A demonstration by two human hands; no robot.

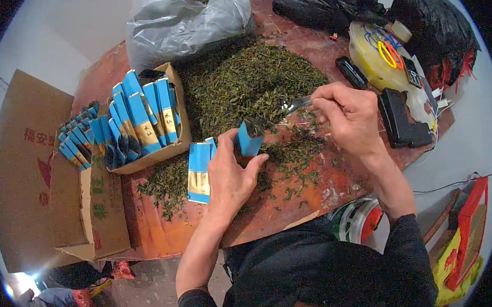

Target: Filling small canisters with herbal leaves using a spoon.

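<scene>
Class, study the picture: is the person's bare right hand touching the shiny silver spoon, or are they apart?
Touching. The head view shows the bare right hand pinching the handle end of the shiny silver spoon, with no gap visible.

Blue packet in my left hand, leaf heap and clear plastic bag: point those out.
Held blue packet (250,146), head view, on its blue side.
Leaf heap (236,91), head view, on its middle.
Clear plastic bag (191,21), head view, on its crumpled front.

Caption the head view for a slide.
Left hand holding an open blue packet, right hand holding a shiny utensil, above a reddish table heaped with loose leaves.
</scene>
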